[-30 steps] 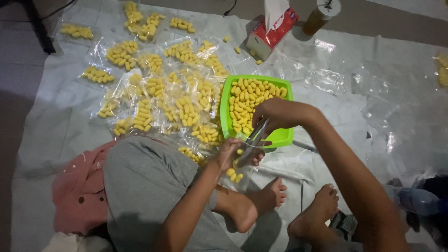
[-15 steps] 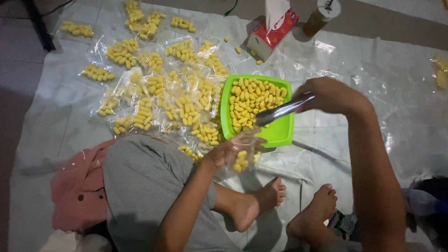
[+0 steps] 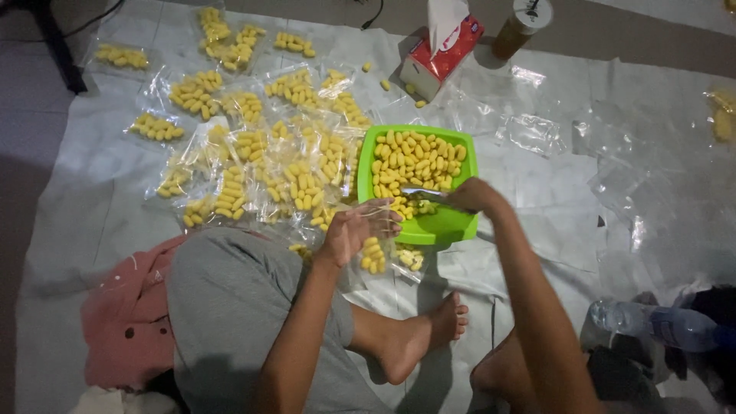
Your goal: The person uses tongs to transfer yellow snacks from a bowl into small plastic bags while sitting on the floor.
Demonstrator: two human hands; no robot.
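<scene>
Left hand (image 3: 351, 230) holds bag (image 3: 383, 257); right hand (image 3: 474, 195) tongs (image 3: 425, 193) in tray (image 3: 452, 224)

Your left hand (image 3: 351, 231) is raised in front of your bent left knee, forearm angled up from the lower middle, fingers (image 3: 381, 217) curled in a pinch. Your right hand (image 3: 474, 195) reaches forward from the lower right, arm nearly straight, fingers closed in a grip, knuckles up. Both bare feet rest below.
</scene>
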